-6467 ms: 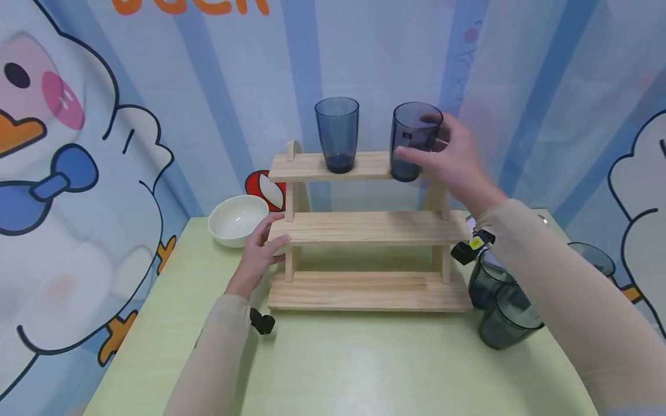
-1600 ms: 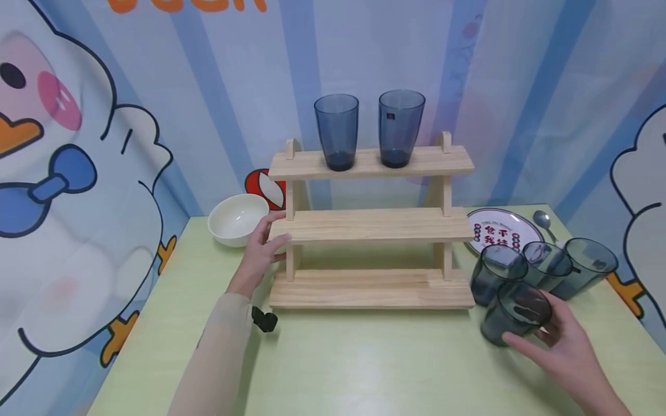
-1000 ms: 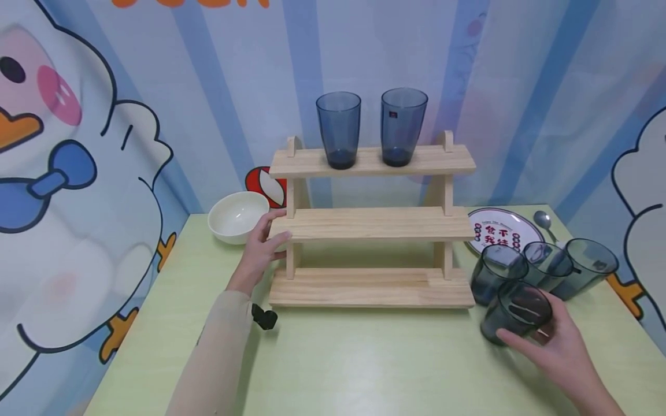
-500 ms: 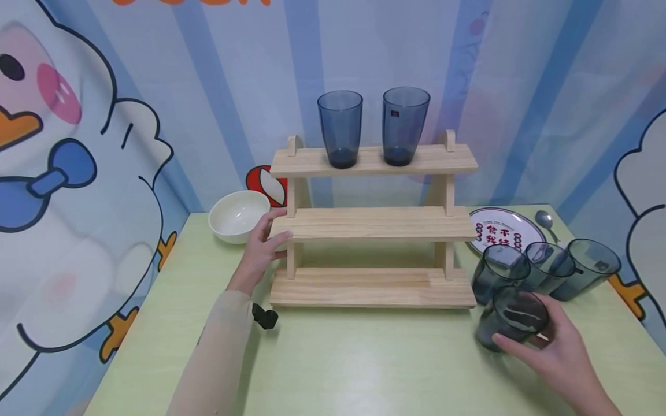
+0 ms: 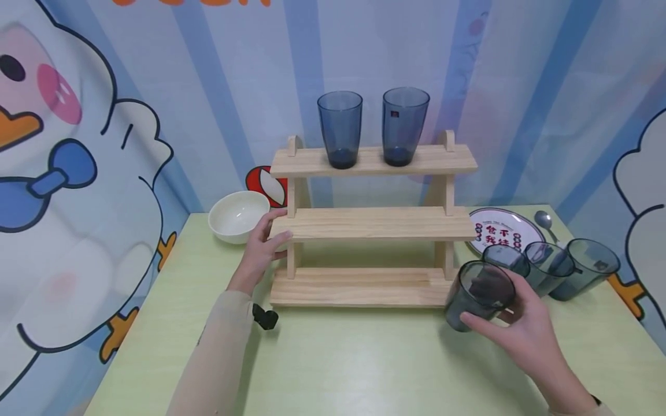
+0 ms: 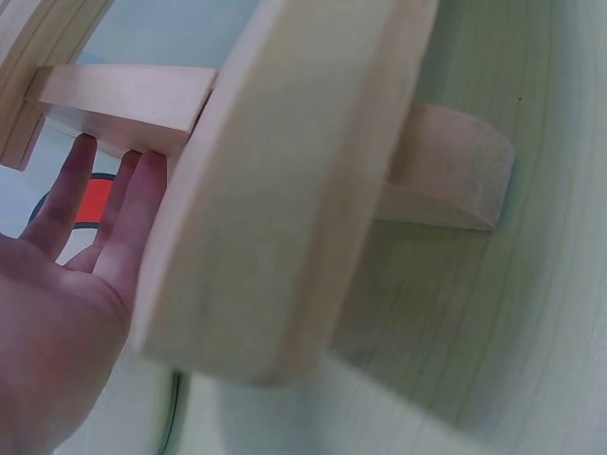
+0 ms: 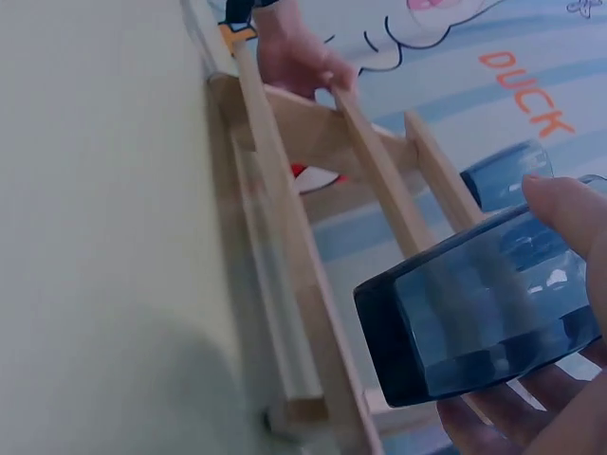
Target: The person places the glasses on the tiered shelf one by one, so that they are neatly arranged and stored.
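Observation:
My right hand [image 5: 531,329] grips a dark blue-grey glass tumbler [image 5: 470,303], thumb in front and fingers round the far side. The tumbler is slightly tilted and held off the table, near the lower right corner of a three-tier wooden shelf [image 5: 369,224]. In the right wrist view the tumbler's thick base [image 7: 389,346] points toward the shelf. My left hand [image 5: 257,251] holds the left end of the middle board; in the left wrist view its fingers [image 6: 128,223] touch the side upright. Two like tumblers, a left one [image 5: 340,130] and a right one [image 5: 404,127], stand upright on the top board.
Several tumblers [image 5: 585,268] stand grouped on the right of the green table [image 5: 338,370]. Behind them lie a plate with red lettering [image 5: 502,228] and a spoon [image 5: 543,219]. A white bowl [image 5: 236,216] sits left of the shelf. A duck-print curtain [image 5: 224,86] hangs behind.
After placing a second tumbler on the top board, my right hand took hold of another on the right and has now moved it left and up toward the shelf. My left hand stays put.

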`<action>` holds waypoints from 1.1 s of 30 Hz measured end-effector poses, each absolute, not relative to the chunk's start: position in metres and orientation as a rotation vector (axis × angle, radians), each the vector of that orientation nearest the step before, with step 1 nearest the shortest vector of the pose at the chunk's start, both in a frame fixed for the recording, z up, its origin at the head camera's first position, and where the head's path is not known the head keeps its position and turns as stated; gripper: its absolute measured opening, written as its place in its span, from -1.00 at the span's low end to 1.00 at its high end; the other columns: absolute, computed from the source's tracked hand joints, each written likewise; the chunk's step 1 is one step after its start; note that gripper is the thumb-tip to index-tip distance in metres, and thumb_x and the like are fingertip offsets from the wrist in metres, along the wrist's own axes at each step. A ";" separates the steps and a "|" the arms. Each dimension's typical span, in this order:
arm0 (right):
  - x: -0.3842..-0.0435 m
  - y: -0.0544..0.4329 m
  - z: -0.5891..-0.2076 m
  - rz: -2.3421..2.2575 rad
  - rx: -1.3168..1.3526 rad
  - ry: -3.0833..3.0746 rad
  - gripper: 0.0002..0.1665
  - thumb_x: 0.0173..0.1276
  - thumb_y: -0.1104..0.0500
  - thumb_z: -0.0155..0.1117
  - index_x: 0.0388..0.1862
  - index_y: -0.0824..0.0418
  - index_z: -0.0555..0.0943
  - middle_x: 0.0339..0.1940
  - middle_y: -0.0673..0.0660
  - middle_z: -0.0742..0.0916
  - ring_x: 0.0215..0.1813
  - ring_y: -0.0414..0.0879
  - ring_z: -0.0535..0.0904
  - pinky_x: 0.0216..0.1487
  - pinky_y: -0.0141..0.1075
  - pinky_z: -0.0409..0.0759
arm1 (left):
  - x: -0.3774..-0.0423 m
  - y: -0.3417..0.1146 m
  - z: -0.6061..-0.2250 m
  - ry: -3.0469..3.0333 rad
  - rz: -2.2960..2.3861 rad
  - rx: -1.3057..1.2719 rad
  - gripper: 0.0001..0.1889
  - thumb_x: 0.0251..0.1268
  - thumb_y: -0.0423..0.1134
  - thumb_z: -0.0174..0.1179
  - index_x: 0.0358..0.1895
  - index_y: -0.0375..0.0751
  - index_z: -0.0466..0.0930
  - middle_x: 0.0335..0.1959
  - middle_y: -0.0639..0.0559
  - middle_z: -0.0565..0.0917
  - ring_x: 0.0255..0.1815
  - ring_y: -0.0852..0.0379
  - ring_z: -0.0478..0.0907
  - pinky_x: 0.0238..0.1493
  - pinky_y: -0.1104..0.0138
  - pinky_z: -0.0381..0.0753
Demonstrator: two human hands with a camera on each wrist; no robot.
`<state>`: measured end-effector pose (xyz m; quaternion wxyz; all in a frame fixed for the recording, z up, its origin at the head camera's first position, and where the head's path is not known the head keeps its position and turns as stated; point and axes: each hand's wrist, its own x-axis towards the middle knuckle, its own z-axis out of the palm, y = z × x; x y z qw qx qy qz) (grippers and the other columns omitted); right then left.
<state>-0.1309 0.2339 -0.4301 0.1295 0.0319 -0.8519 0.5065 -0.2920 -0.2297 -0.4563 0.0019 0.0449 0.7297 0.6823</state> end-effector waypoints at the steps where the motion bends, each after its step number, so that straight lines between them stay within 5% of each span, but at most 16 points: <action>1: -0.133 0.229 -0.427 1.476 0.112 -2.465 0.04 0.09 0.26 0.73 0.54 0.09 0.42 0.20 -0.13 0.60 0.00 -0.39 0.66 -0.11 -0.52 0.67 | -0.292 -0.230 -0.457 2.289 2.139 0.139 -0.43 0.53 -0.20 0.25 0.52 0.18 0.37 0.50 -0.13 0.39 0.36 -0.23 0.44 0.25 -0.28 0.58; 10: -0.160 0.193 -0.403 1.644 0.321 -2.333 -0.02 0.14 0.34 0.67 0.52 0.07 0.46 0.16 0.10 0.72 0.09 -0.20 0.70 -0.04 -0.47 0.68 | -0.291 -0.227 -0.455 2.289 2.146 0.149 -0.43 0.52 -0.19 0.26 0.52 0.19 0.37 0.52 -0.09 0.39 0.36 -0.22 0.44 0.24 -0.28 0.59; 18: -0.185 0.166 -0.381 1.712 0.342 -2.330 -0.06 0.18 0.19 0.69 0.51 -0.13 0.47 0.20 0.10 0.74 0.11 -0.13 0.69 0.00 -0.41 0.66 | -0.292 -0.228 -0.454 2.275 2.152 0.129 -0.44 0.53 -0.20 0.25 0.51 0.20 0.38 0.51 -0.10 0.39 0.36 -0.22 0.44 0.22 -0.27 0.60; 33: -0.236 0.116 -0.357 1.857 0.438 -2.229 -0.09 0.20 0.11 0.68 0.51 -0.08 0.47 0.19 0.12 0.71 0.17 0.00 0.65 0.07 -0.28 0.70 | -0.290 -0.229 -0.455 2.252 2.174 0.150 -0.45 0.53 -0.24 0.24 0.50 0.19 0.38 0.52 -0.13 0.37 0.38 -0.23 0.42 0.24 -0.30 0.57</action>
